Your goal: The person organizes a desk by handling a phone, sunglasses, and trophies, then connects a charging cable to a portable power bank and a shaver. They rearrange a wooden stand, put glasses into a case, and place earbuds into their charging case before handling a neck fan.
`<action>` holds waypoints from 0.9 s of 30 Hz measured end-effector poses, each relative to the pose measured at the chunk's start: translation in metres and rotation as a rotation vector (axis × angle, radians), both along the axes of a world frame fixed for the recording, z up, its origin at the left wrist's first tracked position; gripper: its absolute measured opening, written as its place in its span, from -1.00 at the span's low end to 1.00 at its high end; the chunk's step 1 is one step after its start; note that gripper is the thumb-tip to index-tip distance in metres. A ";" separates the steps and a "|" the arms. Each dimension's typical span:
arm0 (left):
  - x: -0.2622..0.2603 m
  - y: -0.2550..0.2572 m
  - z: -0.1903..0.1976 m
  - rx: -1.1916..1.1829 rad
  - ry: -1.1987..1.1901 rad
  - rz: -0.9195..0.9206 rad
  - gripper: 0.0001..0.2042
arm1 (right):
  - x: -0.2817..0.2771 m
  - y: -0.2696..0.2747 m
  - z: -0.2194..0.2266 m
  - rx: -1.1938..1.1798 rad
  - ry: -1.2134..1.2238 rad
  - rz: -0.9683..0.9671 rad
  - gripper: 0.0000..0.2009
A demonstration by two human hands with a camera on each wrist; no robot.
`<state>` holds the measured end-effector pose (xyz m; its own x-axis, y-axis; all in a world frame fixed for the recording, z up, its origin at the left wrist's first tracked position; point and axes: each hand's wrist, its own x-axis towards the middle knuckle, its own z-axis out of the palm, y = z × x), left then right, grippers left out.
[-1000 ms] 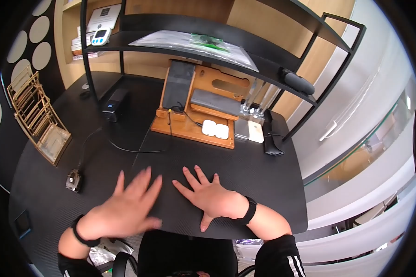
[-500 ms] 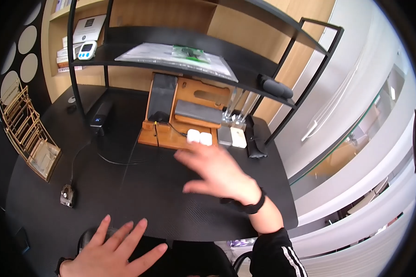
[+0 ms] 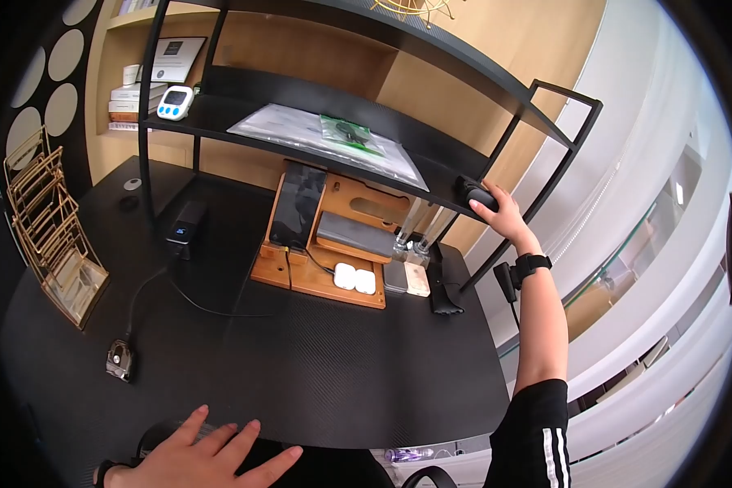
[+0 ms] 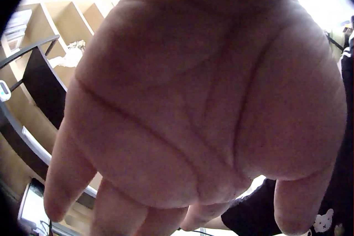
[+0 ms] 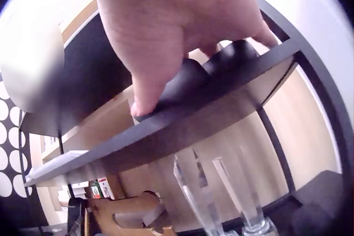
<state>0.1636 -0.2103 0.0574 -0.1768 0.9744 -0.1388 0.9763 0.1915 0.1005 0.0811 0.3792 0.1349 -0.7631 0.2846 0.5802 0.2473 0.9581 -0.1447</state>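
Observation:
At the right end of the rack's middle shelf point(image 3: 220, 130), my right hand point(image 3: 503, 218) grips a black object with two rounded lobes point(image 3: 472, 192). In the right wrist view the thumb point(image 5: 146, 95) lies at one end of this black object point(image 5: 185, 84), and the fingers reach over its far side, partly hidden. What kind of thing it is I cannot tell. My left hand point(image 3: 203, 457) is low at the desk's front edge, fingers spread and holding nothing. Its bare palm point(image 4: 182, 97) fills the left wrist view.
A plastic sleeve point(image 3: 301, 134) with a green packet lies along the shelf. Below stand a wooden organiser point(image 3: 317, 283), clear glass pillars point(image 3: 423, 232) and a black pouch point(image 3: 443, 285). To the left are a gold wire rack point(image 3: 53, 228) and a small corded device point(image 3: 120, 360).
My right hand has gone from the desk up and right to the shelf and taken hold of the black object. My left hand has drawn back to the desk's front edge.

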 end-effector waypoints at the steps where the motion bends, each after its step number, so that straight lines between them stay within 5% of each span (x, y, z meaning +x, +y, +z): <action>1: 0.003 0.000 0.005 -0.001 -0.001 0.004 -0.29 | 0.001 -0.003 0.002 -0.029 -0.045 0.014 -0.29; 3: 0.010 -0.001 0.020 0.067 -0.124 0.113 -0.29 | 0.002 -0.009 0.005 -0.064 -0.092 0.030 -0.34; 17: -0.009 0.003 -0.006 0.083 -0.043 0.073 -0.36 | -0.008 -0.044 0.003 0.025 -0.047 -0.030 -0.41; 19: -0.013 0.001 -0.008 0.011 -0.069 0.068 -0.30 | 0.007 -0.077 -0.001 0.284 0.123 -0.186 -0.34; 21: -0.026 0.001 0.009 0.027 0.031 0.164 -0.27 | 0.021 -0.099 0.003 0.188 0.368 0.142 -0.30; 23: -0.042 -0.004 0.018 0.161 0.107 0.325 -0.21 | 0.055 -0.152 -0.008 -0.211 0.419 0.450 -0.36; 27: -0.132 -0.002 0.011 0.360 0.064 0.597 -0.20 | 0.127 -0.226 -0.057 -0.208 -0.052 0.763 -0.38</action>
<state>0.0315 -0.2122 0.0683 -0.6931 0.6916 0.2033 0.7208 0.6625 0.2039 0.2083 0.1529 0.0776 -0.8159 -0.2294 0.5308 -0.4554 0.8206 -0.3453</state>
